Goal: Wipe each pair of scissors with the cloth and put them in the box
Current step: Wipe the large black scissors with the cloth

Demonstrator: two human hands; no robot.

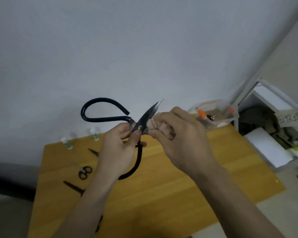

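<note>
1. Two bare hands are raised above a yellow wooden table (162, 194), holding one big pair of black-handled scissors (110, 117) in the air between them
2. The left hand (117, 152) pinches the scissors at the pivot, thumb and fingers curled round the joint; one looped handle arcs up and left, the other hangs down behind the wrist
3. The right hand (182, 138) has its fingers curled round a pale cloth (155, 127), bunched against the lower blade just right of the pivot; the other blade points up and right, bare
4. On the table left of the forearms lie several smaller scissors: a long dark pair (74, 187) nearest, a small pair with round loops (84, 171) next, and another dark pair (94, 152) further back
5. Two small white bottles (66, 143) stand at the far left edge
6. A clear plastic box (213, 114) with orange clips sits at the far right corner by the wall
</note>
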